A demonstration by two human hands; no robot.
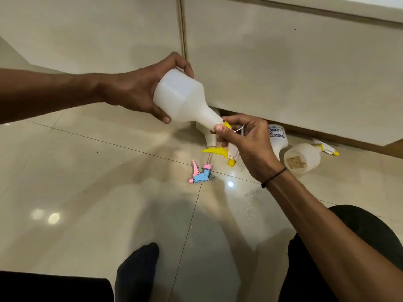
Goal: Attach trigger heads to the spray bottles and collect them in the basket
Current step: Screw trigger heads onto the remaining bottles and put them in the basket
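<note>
Fingers of the left hand (133, 92) are wrapping the white bottle (185, 101), tilting its long axis down toward the right hand (246, 142), whose fingers are pinching the yellow trigger head (226, 152) at the neck. Below them on the glossy tiled floor (87, 171) are lying a pink-and-blue trigger head (201, 174) and more bottles (302, 158). No basket is showing.

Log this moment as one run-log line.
left hand: holds bottle | right hand: fitting yellow trigger head | basket: unseen
</note>
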